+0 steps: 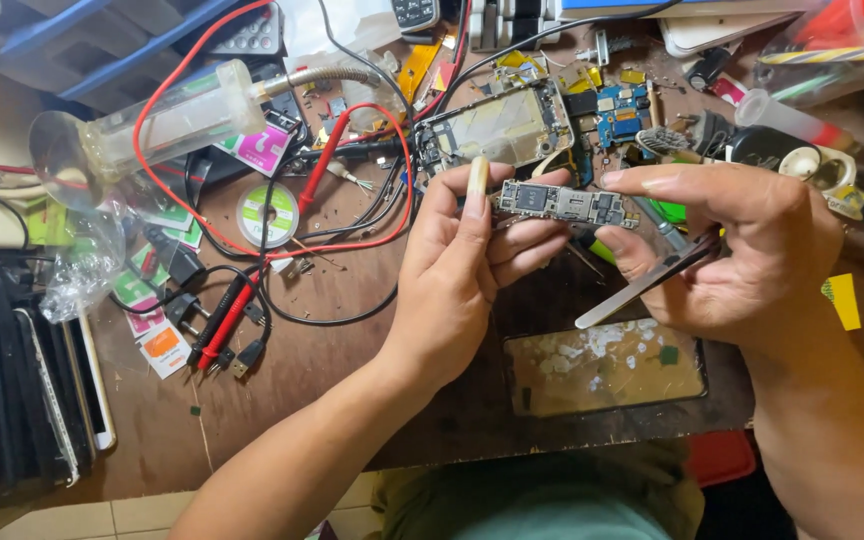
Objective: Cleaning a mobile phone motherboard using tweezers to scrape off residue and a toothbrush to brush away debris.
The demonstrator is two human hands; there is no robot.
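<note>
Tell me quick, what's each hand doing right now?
Left hand: closed, pinching one end of a small circuit board.
Right hand: closed on metal tweezers, fingertip touching the board's other end.

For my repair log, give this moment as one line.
left hand: holds narrow grey phone circuit board | right hand: steadies board, grips metal tweezers | behind: opened phone frame on cluttered brown bench

The right hand [742, 250] covers the tweezers' [642, 285] upper half — the circuit board's [564, 203] chips are too small to read, and at three o'clock the forearm runs off the frame.
</note>
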